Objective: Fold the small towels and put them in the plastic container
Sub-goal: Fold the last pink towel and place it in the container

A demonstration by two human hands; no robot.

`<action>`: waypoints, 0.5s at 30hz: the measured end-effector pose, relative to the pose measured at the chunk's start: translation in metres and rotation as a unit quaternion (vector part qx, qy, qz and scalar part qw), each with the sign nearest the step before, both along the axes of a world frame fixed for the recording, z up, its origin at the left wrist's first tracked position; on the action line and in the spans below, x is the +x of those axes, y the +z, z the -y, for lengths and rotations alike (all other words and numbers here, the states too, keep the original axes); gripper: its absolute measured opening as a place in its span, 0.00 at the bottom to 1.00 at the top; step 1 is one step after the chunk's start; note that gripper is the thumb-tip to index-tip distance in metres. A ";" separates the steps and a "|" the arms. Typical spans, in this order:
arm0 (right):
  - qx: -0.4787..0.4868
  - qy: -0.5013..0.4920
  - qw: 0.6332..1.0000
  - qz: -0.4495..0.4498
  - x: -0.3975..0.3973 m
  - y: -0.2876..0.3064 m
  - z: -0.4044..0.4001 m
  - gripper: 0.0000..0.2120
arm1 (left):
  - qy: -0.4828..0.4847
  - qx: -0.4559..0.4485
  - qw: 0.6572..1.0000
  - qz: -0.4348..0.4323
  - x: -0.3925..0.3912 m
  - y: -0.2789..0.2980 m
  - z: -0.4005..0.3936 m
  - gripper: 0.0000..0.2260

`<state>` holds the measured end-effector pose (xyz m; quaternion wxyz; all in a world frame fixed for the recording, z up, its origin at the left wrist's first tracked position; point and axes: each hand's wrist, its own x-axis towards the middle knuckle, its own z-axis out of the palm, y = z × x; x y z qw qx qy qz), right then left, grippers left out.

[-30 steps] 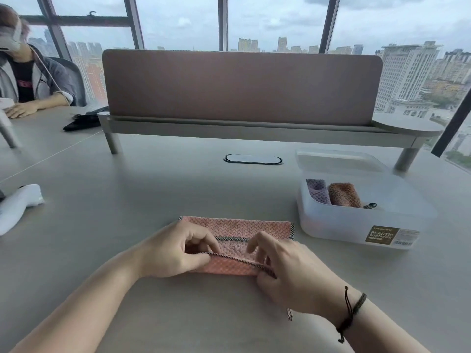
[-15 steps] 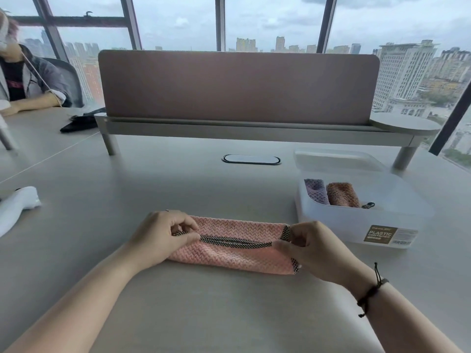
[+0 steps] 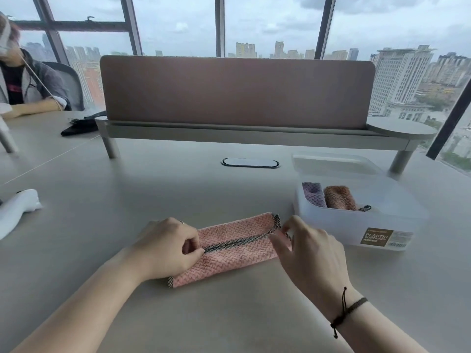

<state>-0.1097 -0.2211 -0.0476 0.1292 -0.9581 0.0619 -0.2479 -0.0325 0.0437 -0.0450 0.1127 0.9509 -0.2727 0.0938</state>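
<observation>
A pink towel [image 3: 237, 248] with a black-and-white trimmed edge lies folded into a long strip on the grey table [image 3: 153, 194], slightly slanted. My left hand [image 3: 168, 247] pinches the trim at the strip's left end. My right hand [image 3: 308, 247] holds the right end, fingers curled around the towel's edge. To the right stands the translucent plastic container [image 3: 362, 225], open, with a folded purple towel [image 3: 313, 193] and a folded brown towel [image 3: 339, 197] standing side by side inside it.
The container's lid [image 3: 334, 163] lies behind it. A raised shelf with a brown divider panel [image 3: 237, 90] crosses the back of the table. A white object [image 3: 17, 210] lies at the left edge. Another person [image 3: 23, 85] sits at the far left.
The hands moved apart to the towel's two ends and the strip was drawn out. The towel has since turned slightly, its right end farther from me.
</observation>
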 end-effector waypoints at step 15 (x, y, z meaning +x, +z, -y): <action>-0.073 0.218 0.929 -0.289 0.015 -0.014 0.003 0.54 | -0.137 -0.082 0.987 -0.028 -0.004 -0.015 0.031 0.25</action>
